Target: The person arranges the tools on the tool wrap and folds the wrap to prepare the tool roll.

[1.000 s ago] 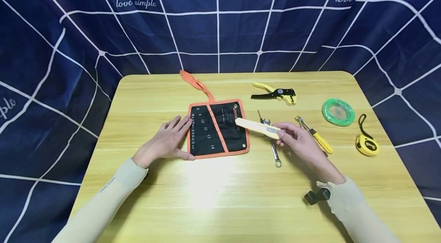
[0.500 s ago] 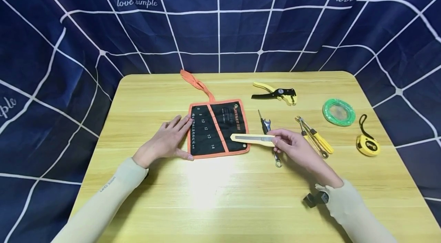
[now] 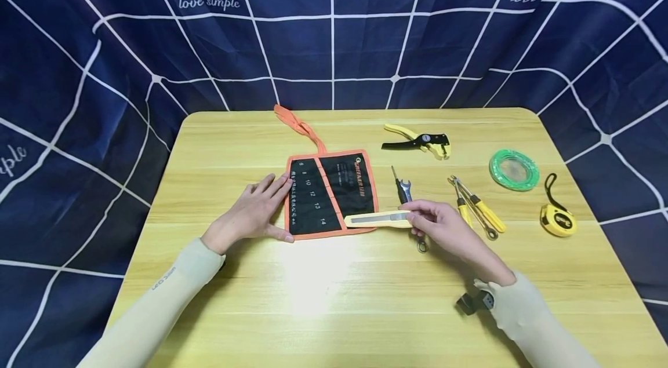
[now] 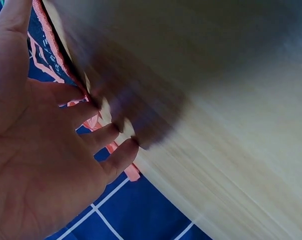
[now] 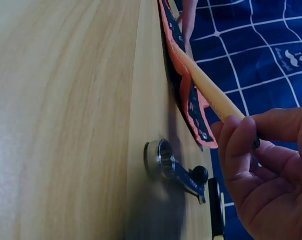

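Observation:
A black tool pouch (image 3: 348,185) with orange edging and numbered pockets lies flat on the table. Its left edge is under the fingers of my left hand (image 3: 254,210), which rests there with the fingers spread. Between thumb and fingers, my right hand (image 3: 438,223) pinches one end of a pale yellow utility knife (image 3: 376,219). The knife's far end meets the orange middle band near the pouch's lower right corner. In the right wrist view the band (image 5: 180,67) bulges around that end; whether it is inside a pocket I cannot tell. A combination wrench (image 5: 163,156) lies below my right hand, partly hidden.
Beside the wrench lies a screwdriver (image 3: 396,179). Farther right are yellow-handled tools (image 3: 487,214), a green wire coil (image 3: 514,170) and a yellow tape measure (image 3: 557,219). A wire stripper (image 3: 420,141) lies at the back. Orange ties (image 3: 300,124) trail behind the pouch.
My right hand has brought the knife toward the pouch's near edge and slightly left, turning it nearly level across the lower right pockets. My left hand stays in place.

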The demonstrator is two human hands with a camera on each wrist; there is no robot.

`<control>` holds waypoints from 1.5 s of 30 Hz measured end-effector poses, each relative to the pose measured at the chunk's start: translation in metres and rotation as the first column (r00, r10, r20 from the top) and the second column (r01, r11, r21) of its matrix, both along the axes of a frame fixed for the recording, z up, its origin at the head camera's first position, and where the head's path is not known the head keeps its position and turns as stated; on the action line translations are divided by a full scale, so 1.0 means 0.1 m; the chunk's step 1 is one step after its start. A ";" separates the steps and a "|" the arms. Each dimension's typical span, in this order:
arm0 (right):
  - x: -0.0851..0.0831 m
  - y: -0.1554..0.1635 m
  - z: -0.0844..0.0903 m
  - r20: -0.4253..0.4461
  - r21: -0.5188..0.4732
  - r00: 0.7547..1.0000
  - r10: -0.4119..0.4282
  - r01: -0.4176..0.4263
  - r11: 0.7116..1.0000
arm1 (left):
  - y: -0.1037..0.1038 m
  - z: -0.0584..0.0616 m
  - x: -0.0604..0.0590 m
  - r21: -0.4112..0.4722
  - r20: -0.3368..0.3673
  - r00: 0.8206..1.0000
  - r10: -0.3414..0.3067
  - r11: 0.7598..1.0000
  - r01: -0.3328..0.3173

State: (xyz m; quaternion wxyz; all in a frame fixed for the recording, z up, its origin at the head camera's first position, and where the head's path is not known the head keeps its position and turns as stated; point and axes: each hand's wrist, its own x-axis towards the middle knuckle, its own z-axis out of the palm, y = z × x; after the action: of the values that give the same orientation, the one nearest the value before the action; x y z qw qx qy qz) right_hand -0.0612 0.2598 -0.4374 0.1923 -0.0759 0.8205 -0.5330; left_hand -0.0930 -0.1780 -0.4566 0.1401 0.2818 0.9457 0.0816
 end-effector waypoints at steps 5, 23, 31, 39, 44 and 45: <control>-0.02 -0.05 0.00 0.016 -0.013 1.000 0.000 0.001 1.000 | 0.01 0.00 0.00 -0.008 0.003 1.000 0.005 1.000 -0.005; -0.17 -0.21 -0.07 0.001 0.118 0.999 0.046 -0.046 0.992 | 0.01 0.00 0.00 -0.003 -0.009 1.000 0.000 1.000 0.000; -0.21 -0.33 -0.05 -0.033 0.163 0.993 0.110 -0.103 0.981 | 0.00 -0.02 0.00 0.005 -0.017 1.000 -0.003 1.000 0.003; -0.24 -0.46 -0.07 -0.026 0.183 0.991 0.131 -0.124 0.975 | -0.01 -0.01 0.02 0.021 -0.021 1.000 0.000 1.000 0.001; -0.25 -0.52 -0.09 -0.095 0.218 0.979 0.181 -0.157 0.963 | 0.00 -0.03 0.02 0.023 -0.029 1.000 -0.003 1.000 0.003; -0.25 -0.52 -0.09 -0.113 0.229 0.975 0.190 -0.160 0.960 | 0.01 -0.03 0.02 0.027 -0.034 0.999 -0.003 1.000 0.004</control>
State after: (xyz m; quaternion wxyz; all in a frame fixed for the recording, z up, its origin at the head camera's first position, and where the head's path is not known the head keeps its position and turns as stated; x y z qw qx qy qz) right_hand -0.0864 0.2073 -0.4467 0.1904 -0.1625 0.8752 -0.4141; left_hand -0.0908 -0.1773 -0.4595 0.1206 0.2866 0.9462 0.0893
